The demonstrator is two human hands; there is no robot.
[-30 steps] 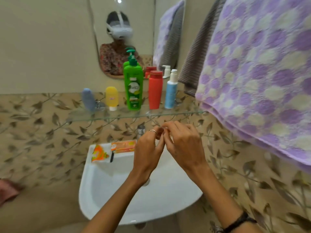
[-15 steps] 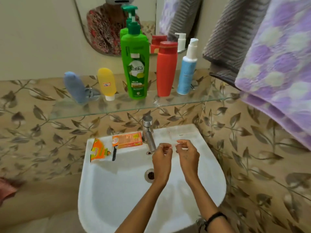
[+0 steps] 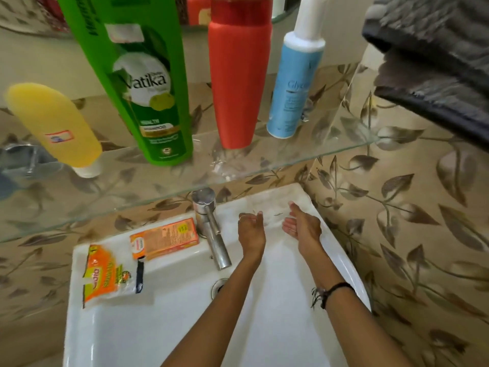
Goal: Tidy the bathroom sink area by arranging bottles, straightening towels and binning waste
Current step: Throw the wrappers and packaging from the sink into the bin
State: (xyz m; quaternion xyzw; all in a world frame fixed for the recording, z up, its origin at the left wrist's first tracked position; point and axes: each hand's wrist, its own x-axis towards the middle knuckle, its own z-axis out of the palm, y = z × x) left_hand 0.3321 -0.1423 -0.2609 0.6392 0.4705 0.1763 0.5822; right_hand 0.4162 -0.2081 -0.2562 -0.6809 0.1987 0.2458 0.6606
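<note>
Head view showed two bare hands over the back right corner of the white sink, under the glass shelf of bottles.

Both hands were loose and held nothing: the left hand had softly bent fingers beside the silver tap, and the right hand lay flat, palm turned inward. Tiny dark bits between them were too small to make out. On the shelf stood a yellow tube, a green Vatika shampoo bottle, a red bottle and a light blue pump bottle, their tops cut off. An orange soap box and an orange-and-white wrapper lay on the sink's left rim. A dark grey towel hung at top right, partly cut off. Both forearms reached up from the bottom edge.
</note>
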